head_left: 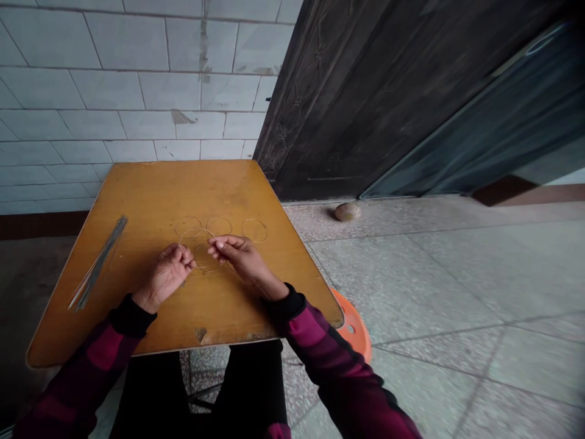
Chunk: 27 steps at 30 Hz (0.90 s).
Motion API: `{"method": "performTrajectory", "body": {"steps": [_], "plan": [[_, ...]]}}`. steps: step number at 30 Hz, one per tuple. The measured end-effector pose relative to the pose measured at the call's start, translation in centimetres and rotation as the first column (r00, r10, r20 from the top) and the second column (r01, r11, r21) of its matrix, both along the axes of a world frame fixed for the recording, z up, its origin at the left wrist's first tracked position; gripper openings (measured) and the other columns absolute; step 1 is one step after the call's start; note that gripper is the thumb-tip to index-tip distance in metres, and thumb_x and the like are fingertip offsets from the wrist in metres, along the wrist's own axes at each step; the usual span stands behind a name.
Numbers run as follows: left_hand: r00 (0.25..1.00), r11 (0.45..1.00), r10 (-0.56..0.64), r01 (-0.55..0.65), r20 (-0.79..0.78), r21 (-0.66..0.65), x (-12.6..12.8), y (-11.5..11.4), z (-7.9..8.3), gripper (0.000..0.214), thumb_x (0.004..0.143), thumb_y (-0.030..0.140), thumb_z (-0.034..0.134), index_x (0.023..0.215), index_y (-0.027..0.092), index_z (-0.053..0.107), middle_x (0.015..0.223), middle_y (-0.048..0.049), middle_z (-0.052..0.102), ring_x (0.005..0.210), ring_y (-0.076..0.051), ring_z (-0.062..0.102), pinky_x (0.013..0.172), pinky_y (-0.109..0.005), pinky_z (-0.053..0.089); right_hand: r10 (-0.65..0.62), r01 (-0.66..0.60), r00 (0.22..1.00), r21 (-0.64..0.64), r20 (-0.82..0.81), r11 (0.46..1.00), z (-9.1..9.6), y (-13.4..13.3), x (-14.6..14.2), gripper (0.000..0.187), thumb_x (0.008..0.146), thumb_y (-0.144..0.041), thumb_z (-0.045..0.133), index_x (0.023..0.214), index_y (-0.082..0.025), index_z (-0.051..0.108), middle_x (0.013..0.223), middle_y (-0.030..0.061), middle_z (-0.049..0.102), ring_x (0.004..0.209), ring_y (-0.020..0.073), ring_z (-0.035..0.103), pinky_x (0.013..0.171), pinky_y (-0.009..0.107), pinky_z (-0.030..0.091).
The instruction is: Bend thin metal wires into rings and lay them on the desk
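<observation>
My left hand (pixel 169 272) pinches one side of a thin wire loop (pixel 195 230) above the table. On the loop's other side, the fingers of my right hand (pixel 240 255) are closed on the wire. Beyond my hands, thin wire rings lie flat on the wooden tabletop (pixel 183 189): a left ring (pixel 188 217), a middle ring (pixel 219 218) and a right ring (pixel 255 230). Another ring (pixel 210 270) shows partly beneath my hands. A bundle of straight wires (pixel 101 262) rests at the left of the table.
An orange plastic stool (pixel 354 323) stands partly under the table's right corner. A white tiled wall (pixel 132 42) and a dark door (pixel 338 110) are behind. A roundish stone-like object (pixel 348 212) sits on the floor near the door.
</observation>
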<state>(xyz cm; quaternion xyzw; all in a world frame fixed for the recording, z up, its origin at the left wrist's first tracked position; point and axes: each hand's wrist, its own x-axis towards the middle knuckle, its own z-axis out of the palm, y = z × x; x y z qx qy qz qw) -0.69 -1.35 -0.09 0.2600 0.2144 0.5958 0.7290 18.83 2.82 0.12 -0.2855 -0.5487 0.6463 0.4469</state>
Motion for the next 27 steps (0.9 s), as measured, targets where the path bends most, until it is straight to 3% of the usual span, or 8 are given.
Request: {"method": "performTrajectory", "body": {"steps": [2,4,7,11,15,20,27], "plan": [[1.0,1.0,-0.015,0.015,0.004,-0.001,0.0,-0.1,0.0,0.023,0.067,0.024,0.084,0.068,0.017,0.062,0.069,0.0036,0.057,0.07,-0.009,0.054,0.071,-0.024,0.048,0.061,-0.075,0.993,-0.139,-0.104,0.987,0.1,0.1,0.1,0.021,0.08,-0.036,0.075,0.09,-0.018,0.073,0.079,0.0,0.073,0.062,0.0044,0.062,0.055,0.014,0.048],[0.999,0.999,-0.039,0.039,0.016,-0.009,0.0,-0.2,0.0,0.023,0.067,0.025,0.084,0.069,0.017,0.062,0.071,0.0033,0.058,0.072,-0.009,0.056,0.074,-0.025,0.049,0.13,-0.175,0.971,-0.225,-0.2,0.959,0.3,0.0,0.1,0.021,0.076,-0.033,0.078,0.089,-0.018,0.072,0.081,0.0003,0.075,0.066,0.0051,0.066,0.06,0.014,0.051],[0.997,0.997,-0.064,0.065,0.035,-0.035,0.0,-0.3,0.3,0.022,0.066,0.025,0.084,0.07,0.018,0.064,0.075,0.0026,0.061,0.074,-0.01,0.058,0.074,-0.026,0.051,0.24,-0.341,0.912,-0.291,-0.332,0.894,0.5,-0.2,0.0,0.025,0.075,-0.033,0.08,0.09,-0.017,0.07,0.083,0.0018,0.076,0.079,0.0122,0.073,0.074,0.024,0.058],[0.993,0.994,-0.099,0.102,0.058,-0.042,0.0,-0.4,0.7,0.022,0.065,0.023,0.085,0.07,0.018,0.065,0.07,0.0034,0.059,0.066,-0.009,0.057,0.064,-0.022,0.052,0.347,-0.505,0.83,-0.324,-0.436,0.8,0.4,-0.4,-0.1,0.026,0.076,-0.036,0.079,0.086,-0.015,0.069,0.079,0.0014,0.076,0.08,0.0164,0.074,0.072,0.028,0.06],[0.993,0.993,-0.105,0.108,0.051,-0.049,-0.1,-0.4,0.8,0.022,0.064,0.021,0.085,0.068,0.016,0.064,0.066,0.0031,0.058,0.063,-0.008,0.056,0.06,-0.02,0.051,0.361,-0.513,0.828,-0.32,-0.429,0.796,0.1,-0.2,0.1,0.028,0.078,-0.038,0.077,0.081,-0.012,0.069,0.08,0.0037,0.075,0.08,0.0135,0.073,0.071,0.023,0.059],[0.993,0.993,-0.109,0.11,0.036,-0.043,-0.3,-0.5,0.8,0.021,0.068,0.02,0.082,0.068,0.016,0.062,0.066,0.0025,0.056,0.061,-0.008,0.053,0.056,-0.019,0.049,0.413,-0.522,0.844,-0.347,-0.344,0.779,-0.2,0.1,0.4,0.029,0.084,-0.038,0.071,0.084,-0.009,0.069,0.082,0.0072,0.075,0.066,0.007,0.069,0.059,0.014,0.055],[0.99,0.99,-0.13,0.133,0.051,-0.044,0.0,-0.7,1.1,0.021,0.066,0.02,0.083,0.069,0.016,0.063,0.066,0.0028,0.056,0.063,-0.008,0.054,0.06,-0.021,0.051,0.431,-0.555,0.821,-0.351,-0.374,0.754,-0.5,0.3,0.6,0.029,0.086,-0.038,0.07,0.078,-0.011,0.062,0.073,0.0039,0.072,0.062,0.0088,0.069,0.055,0.016,0.057]]}}
